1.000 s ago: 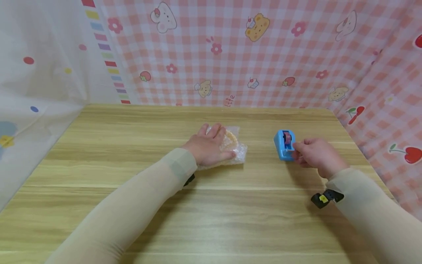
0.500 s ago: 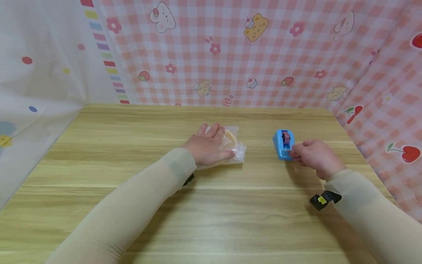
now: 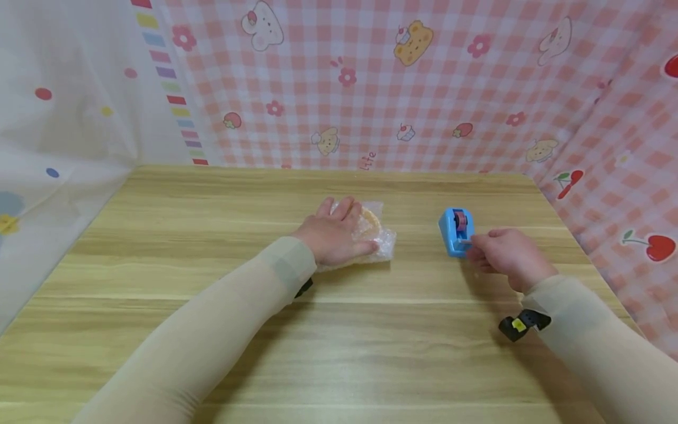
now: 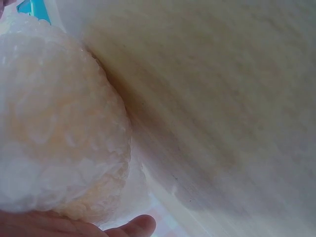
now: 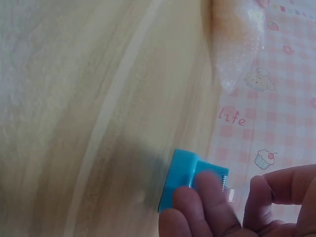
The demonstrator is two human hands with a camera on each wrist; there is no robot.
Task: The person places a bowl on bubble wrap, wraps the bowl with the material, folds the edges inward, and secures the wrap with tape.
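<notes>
My left hand (image 3: 333, 237) lies with spread fingers on a bubble-wrap bundle (image 3: 382, 242). Through the clear wrap shows something round and yellowish, partly covered by the hand. The left wrist view shows the puffy side of the bundle (image 4: 64, 113) close up, with fingers (image 4: 133, 226) along its lower edge. On the right, a small blue tape dispenser (image 3: 452, 235) carries a reddish roll. At its front, my right hand (image 3: 511, 253) pinches the end of the tape between thumb and forefinger. In the right wrist view, clear tape (image 5: 229, 194) sticks out by the toothed cutter.
Both hands work over a wood-grain table (image 3: 339, 353). A pink checked cloth (image 3: 318, 88) hangs along the back and right sides, a white dotted one (image 3: 69, 129) on the left. Each wrist wears a black camera mount (image 3: 521, 323).
My right hand has shifted slightly toward me at the front of the dispenser. My left hand and the bundle stay in place.
</notes>
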